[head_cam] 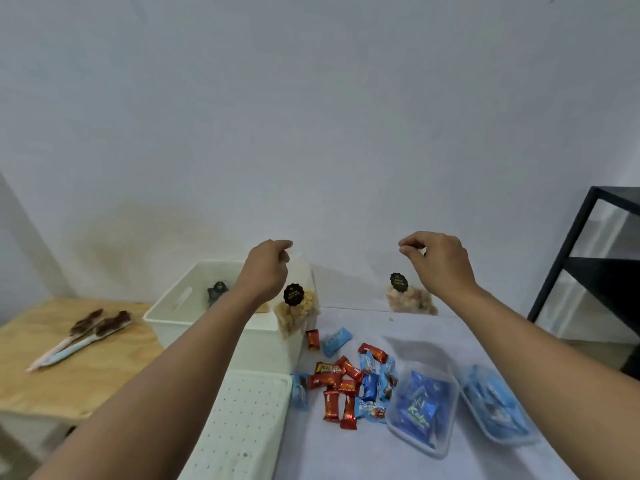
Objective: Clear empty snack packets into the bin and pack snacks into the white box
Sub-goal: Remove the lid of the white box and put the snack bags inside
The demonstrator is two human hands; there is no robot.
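holding clear snack bag [298, 308] by top, left hand [268, 271] pinches it above right rim of white box [173, 306]. right hand [438, 263] pinches top of second clear bag [410, 297], far right on table [346, 455]; bag looks lifted, cannot tell for sure. one dark packet [217, 292] already inside box. left to pack: small red and blue candies [349, 382] in middle, two clear tubs [424, 407] near right. bin not in view. task at early stage, i judge.
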